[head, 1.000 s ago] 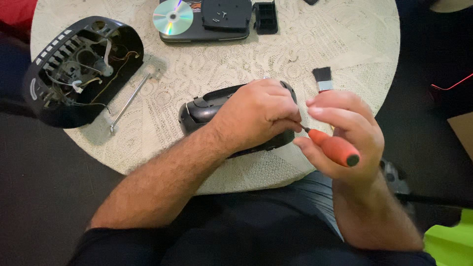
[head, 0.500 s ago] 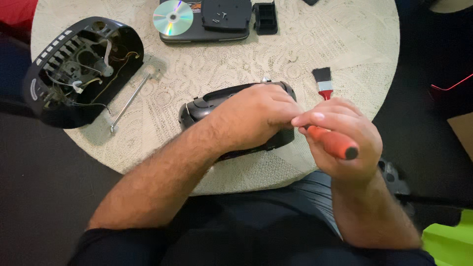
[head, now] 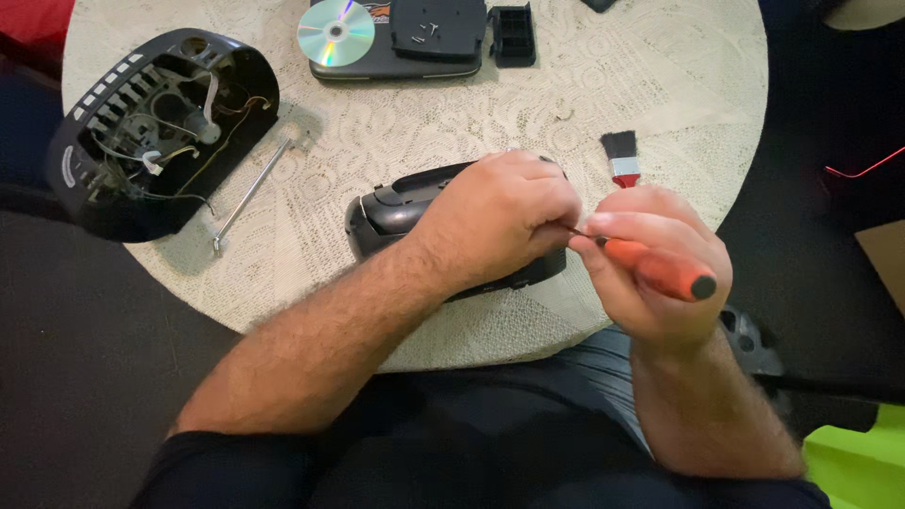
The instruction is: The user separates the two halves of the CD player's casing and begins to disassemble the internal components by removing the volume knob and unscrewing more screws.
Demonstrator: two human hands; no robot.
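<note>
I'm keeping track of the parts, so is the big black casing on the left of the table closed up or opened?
Opened. The black casing lies hollow side up, its wires and inner parts exposed.

Radio body [head: 405, 212] centre of tabletop [head: 660, 75]; opened shell [head: 151, 123] far left, rod [head: 250, 193] between; disc [head: 335, 31] behind; brush [head: 620, 155] right.
</note>
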